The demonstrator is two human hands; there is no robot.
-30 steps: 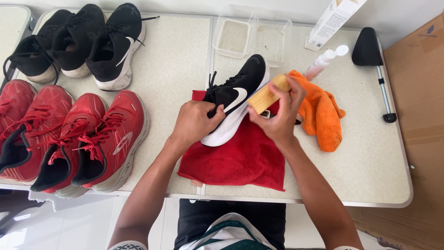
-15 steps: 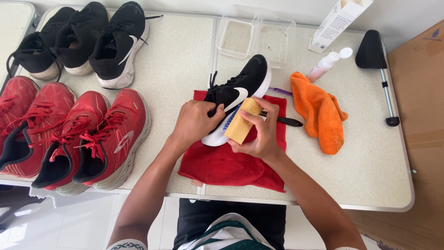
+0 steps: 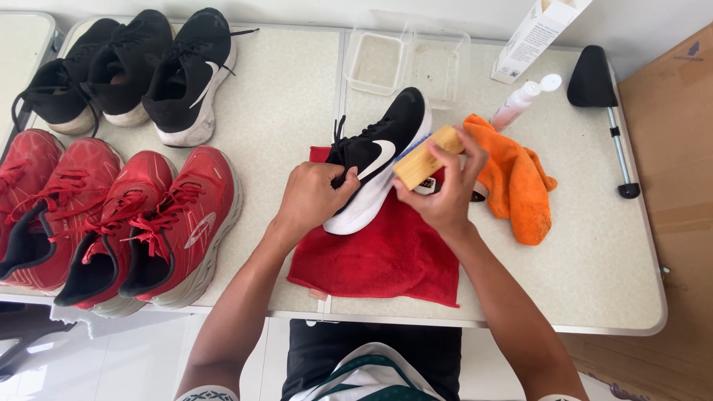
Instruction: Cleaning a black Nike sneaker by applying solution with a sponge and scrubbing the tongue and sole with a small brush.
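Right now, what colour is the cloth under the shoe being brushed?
Red; the cloth shows best in the head view.

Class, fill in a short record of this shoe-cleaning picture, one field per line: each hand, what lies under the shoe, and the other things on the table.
Left hand: grips the black shoe at its laced top
Right hand: holds a wooden brush against the shoe's side
Under the shoe: red towel
Right of it: orange cloth, white bottle
Behind it: clear plastic tray
Left of table: red shoes, black shoes
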